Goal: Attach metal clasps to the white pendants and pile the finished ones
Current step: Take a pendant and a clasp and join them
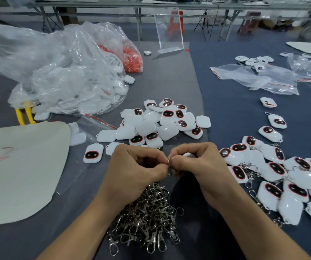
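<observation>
My left hand [136,166] and my right hand [197,164] meet at the table's middle, fingertips pinched together on a small metal clasp ring [169,162]. A white pendant [188,154] sits curled inside my right hand, mostly hidden. Beneath my wrists lies a heap of silver metal clasps [149,216]. A pile of white pendants without clasps [162,122] lies just beyond my hands. To the right, pendants with clasps attached [274,171] are piled on the dark blue cloth.
A large clear plastic bag of white parts [66,76] and a bag of orange pieces [132,59] fill the back left. A beige sheet [19,166] lies at left with yellow cutters [24,114] beyond it. Empty zip bags [254,77] and an acrylic stand [169,29] stand farther back.
</observation>
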{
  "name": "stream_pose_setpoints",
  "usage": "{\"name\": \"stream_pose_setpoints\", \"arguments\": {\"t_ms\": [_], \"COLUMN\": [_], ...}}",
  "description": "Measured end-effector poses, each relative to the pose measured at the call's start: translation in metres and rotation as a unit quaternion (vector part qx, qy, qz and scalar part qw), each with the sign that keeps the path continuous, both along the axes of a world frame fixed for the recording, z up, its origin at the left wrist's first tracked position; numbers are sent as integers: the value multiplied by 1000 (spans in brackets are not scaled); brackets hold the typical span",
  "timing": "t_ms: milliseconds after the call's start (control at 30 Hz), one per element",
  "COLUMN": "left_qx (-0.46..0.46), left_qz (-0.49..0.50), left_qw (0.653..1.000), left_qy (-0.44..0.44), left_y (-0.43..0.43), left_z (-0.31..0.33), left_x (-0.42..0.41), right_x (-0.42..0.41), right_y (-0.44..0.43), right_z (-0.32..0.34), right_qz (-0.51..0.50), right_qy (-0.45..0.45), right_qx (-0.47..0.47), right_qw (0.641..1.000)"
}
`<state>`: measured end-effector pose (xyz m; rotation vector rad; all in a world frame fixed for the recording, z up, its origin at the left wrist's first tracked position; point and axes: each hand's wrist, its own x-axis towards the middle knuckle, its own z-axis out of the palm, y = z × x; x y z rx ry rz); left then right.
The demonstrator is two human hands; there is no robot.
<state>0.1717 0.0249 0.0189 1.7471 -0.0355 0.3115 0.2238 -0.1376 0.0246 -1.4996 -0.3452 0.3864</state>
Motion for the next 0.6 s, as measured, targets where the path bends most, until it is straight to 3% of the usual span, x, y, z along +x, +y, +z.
{"name": "stream_pose_setpoints", "arguments": {"t_ms": [167,400,600], "left_qx": [29,-18,4], "left_qz": [-11,-39,-35], "left_qw": [1000,998,999], "left_qy": [5,45,16], "left_y": [2,4,2], "left_z": [0,4,7], "left_x": [-1,-3,-4], "right_x": [-2,-2,0], "right_y": [2,-2,-2], "right_z": [1,4,3], "right_qz": [16,24,39], "right_qy": [-3,6,8], "right_qx": [-1,6,1], "right_qw": [1000,1000,999]}}
